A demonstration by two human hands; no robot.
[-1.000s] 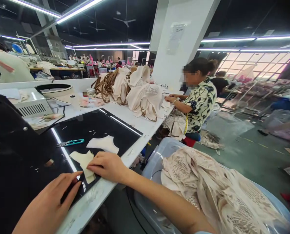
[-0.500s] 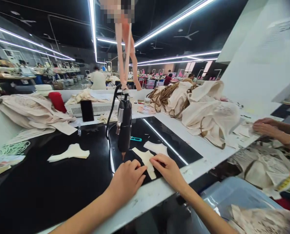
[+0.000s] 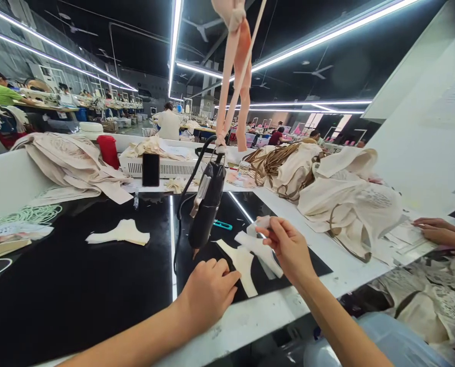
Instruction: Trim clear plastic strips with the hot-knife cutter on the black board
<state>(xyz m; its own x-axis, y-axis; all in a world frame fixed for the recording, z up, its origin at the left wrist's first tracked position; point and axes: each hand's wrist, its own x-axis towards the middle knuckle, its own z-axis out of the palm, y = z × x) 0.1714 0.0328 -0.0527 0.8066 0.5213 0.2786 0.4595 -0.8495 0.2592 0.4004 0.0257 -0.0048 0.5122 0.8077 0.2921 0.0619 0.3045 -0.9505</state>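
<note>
My left hand (image 3: 210, 285) lies on the black work surface with its fingers curled together, the fingertips at the left edge of a cream cut fabric piece (image 3: 245, 265). My right hand (image 3: 288, 244) is raised a little to the right, thumb and fingers pinching a thin white fabric piece (image 3: 263, 223). Below it lie more white cut pieces (image 3: 256, 244), partly overlapping. A black hand-held tool (image 3: 208, 204) with a pointed copper-coloured tip hangs from pinkish cloth strips just beyond my left hand. Behind it is a teal cutter (image 3: 223, 224).
On the left lies another cream cut piece (image 3: 120, 232), with pale green cord (image 3: 40, 218) farther left. A dark phone (image 3: 151, 169) stands against a white vented box (image 3: 177, 168). Beige garments (image 3: 350, 199) are heaped at right, near a co-worker's hands (image 3: 439, 229).
My right hand has moved up and away from the cream piece and now holds a white piece. My left hand stays by the cream piece. The view has shifted, and the hanging tool tilts more.
</note>
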